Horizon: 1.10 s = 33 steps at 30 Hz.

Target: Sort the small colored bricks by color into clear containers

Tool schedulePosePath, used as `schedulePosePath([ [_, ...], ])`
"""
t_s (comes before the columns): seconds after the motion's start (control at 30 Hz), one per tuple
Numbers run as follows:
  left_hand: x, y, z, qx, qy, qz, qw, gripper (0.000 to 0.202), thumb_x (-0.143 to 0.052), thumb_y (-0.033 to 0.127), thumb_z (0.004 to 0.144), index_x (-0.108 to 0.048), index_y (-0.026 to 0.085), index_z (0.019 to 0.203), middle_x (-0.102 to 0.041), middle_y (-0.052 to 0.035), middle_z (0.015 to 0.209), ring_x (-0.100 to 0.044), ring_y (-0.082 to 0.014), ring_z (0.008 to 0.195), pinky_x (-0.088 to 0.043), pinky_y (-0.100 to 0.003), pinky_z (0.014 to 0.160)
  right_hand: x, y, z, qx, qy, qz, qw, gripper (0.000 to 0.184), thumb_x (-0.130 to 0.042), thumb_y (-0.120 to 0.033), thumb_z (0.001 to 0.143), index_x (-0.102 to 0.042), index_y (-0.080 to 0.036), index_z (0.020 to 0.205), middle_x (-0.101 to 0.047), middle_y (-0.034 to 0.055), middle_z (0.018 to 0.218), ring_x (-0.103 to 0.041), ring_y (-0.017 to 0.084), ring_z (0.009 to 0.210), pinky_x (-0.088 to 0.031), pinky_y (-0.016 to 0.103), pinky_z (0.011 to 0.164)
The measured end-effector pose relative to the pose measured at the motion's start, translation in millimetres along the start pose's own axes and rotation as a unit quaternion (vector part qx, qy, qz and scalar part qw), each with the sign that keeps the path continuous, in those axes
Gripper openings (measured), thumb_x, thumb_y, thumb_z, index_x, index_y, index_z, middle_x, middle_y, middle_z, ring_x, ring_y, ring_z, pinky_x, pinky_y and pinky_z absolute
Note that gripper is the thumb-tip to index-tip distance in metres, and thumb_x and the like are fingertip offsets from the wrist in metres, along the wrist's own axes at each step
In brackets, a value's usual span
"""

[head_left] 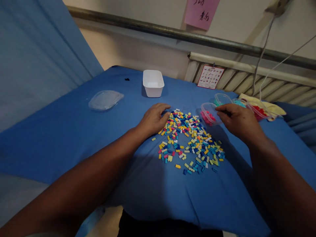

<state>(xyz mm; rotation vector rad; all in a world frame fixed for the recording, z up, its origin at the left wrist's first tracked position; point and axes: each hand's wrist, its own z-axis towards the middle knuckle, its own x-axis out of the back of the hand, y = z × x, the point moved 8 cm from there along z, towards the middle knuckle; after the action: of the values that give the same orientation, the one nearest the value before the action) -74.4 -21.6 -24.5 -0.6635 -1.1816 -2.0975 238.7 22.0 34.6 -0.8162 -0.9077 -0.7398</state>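
Small toy bricks [198, 139] strewn in a loose patch on the blue cloth [71, 131], in front of the body, mixed yellow, blue, pink, white and orange. At the patch's far left edge, the left hand [155, 118], half spread, thumb parted from the curved fingers, right beside the nearest bricks. Across the patch, the right hand [238, 120], thumb and forefinger brought together at the rim of a clear tub [210, 107] with pink bricks inside; impossible to tell whether pinching the rim or a brick. Just behind and to the right, more clear tubs [223, 98] with green, turquoise and red pieces, near a pale yellow cloth [275, 108]. Farther left, a white bin [154, 92], a clear lid [105, 100] lying flat and a small black object [127, 79]. At the back, a printed card [210, 77] against a radiator [238, 82], under a long pipe [148, 29].
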Motion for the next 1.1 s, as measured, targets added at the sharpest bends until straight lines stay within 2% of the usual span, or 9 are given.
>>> schedulePosePath([
  [0.2,0.6,0.3,0.1,0.016,-0.007,0.006,1.000,0.033,-0.059,0.029,0.104,-0.075,0.021,0.132,-0.075,-0.0103,0.138,-0.068,-0.0274,0.133,-0.052,-0.048,0.121,-15.4,-43.7,-6.7,0.091,-0.003,0.061,0.994,0.029,-0.060,-0.029,0.106,-0.083,-0.020,0.122,-0.085,0.0153,0.120,-0.081,0.034,0.111,-0.063,0.051,0.102],
  [0.3,0.3,-1.1,0.2,0.023,-0.007,0.005,1.000,0.032,-0.060,0.030,0.105,-0.075,0.022,0.132,-0.075,-0.0095,0.138,-0.068,-0.0274,0.133,-0.052,-0.048,0.122,-50.4,-83.4,-22.8,0.183,-0.099,0.089,0.974,0.039,-0.055,-0.034,0.112,-0.073,-0.016,0.142,-0.074,0.0197,0.149,-0.070,0.036,0.140,-0.055,0.057,0.119],
  [0.43,-1.5,-1.4,0.5,0.013,-0.010,0.002,1.000,0.032,-0.060,0.028,0.104,-0.075,0.022,0.132,-0.075,-0.0097,0.139,-0.068,-0.0268,0.134,-0.051,-0.048,0.123,-78.1,-108.4,-47.7,0.217,-0.200,0.053,0.954,0.059,-0.056,-0.046,0.114,-0.059,-0.009,0.160,-0.049,0.0282,0.172,-0.042,0.040,0.165,-0.039,0.065,0.132],
  [0.6,-0.8,-1.0,0.0,0.003,-0.008,-0.005,1.000,0.033,-0.060,0.028,0.104,-0.075,0.020,0.132,-0.076,-0.0103,0.137,-0.069,-0.0264,0.132,-0.052,-0.047,0.121,-59.6,-127.7,-75.8,0.241,-0.270,0.060,0.930,0.067,-0.060,-0.048,0.112,-0.054,-0.008,0.166,-0.044,0.0261,0.176,-0.037,0.039,0.167,-0.038,0.058,0.135],
  [0.7,-0.8,-0.8,-0.2,0.003,-0.010,-0.002,1.000,0.034,-0.059,0.028,0.104,-0.075,0.019,0.132,-0.076,-0.0114,0.138,-0.069,-0.0270,0.133,-0.051,-0.047,0.122,-41.3,-138.8,-85.0,0.264,-0.307,0.083,0.911,0.056,-0.062,-0.044,0.112,-0.062,-0.015,0.160,-0.055,0.0196,0.171,-0.046,0.035,0.163,-0.043,0.053,0.133],
  [0.8,-1.3,-1.4,-0.2,0.010,-0.012,0.003,1.000,0.033,-0.059,0.030,0.104,-0.075,0.020,0.132,-0.076,-0.0108,0.139,-0.068,-0.0273,0.133,-0.051,-0.048,0.122,-34.0,-134.8,-77.8,0.251,-0.339,0.106,0.900,0.039,-0.056,-0.039,0.115,-0.072,-0.027,0.149,-0.075,0.0100,0.150,-0.071,0.028,0.138,-0.058,0.041,0.115],
  [0.9,-1.3,-1.0,0.0,0.011,-0.012,0.003,1.000,0.033,-0.059,0.030,0.104,-0.075,0.020,0.131,-0.076,-0.0106,0.137,-0.069,-0.0273,0.132,-0.052,-0.048,0.120,-37.6,-110.1,-48.0,0.186,-0.264,0.041,0.946,0.032,-0.053,-0.031,0.115,-0.081,-0.026,0.130,-0.085,0.0087,0.121,-0.081,0.027,0.105,-0.062,0.037,0.093],
  [1.0,-1.5,-0.7,0.5,0.014,-0.015,0.007,1.000,0.033,-0.059,0.030,0.105,-0.075,0.020,0.132,-0.076,-0.0101,0.138,-0.069,-0.0268,0.132,-0.052,-0.048,0.120,-52.2,-86.7,-25.0,0.122,-0.198,-0.059,0.971,0.031,-0.053,-0.023,0.111,-0.081,-0.019,0.124,-0.084,0.0119,0.121,-0.079,0.029,0.106,-0.057,0.037,0.089],
  [1.1,-1.3,-0.2,0.9,0.013,-0.013,0.011,1.000,0.033,-0.059,0.029,0.104,-0.075,0.020,0.131,-0.076,-0.0102,0.138,-0.069,-0.0266,0.132,-0.052,-0.046,0.121,-70.8,-79.3,-20.2,0.105,-0.217,-0.108,0.964,0.032,-0.052,-0.018,0.109,-0.080,-0.018,0.124,-0.083,0.0121,0.121,-0.077,0.028,0.111,-0.054,0.034,0.090],
])
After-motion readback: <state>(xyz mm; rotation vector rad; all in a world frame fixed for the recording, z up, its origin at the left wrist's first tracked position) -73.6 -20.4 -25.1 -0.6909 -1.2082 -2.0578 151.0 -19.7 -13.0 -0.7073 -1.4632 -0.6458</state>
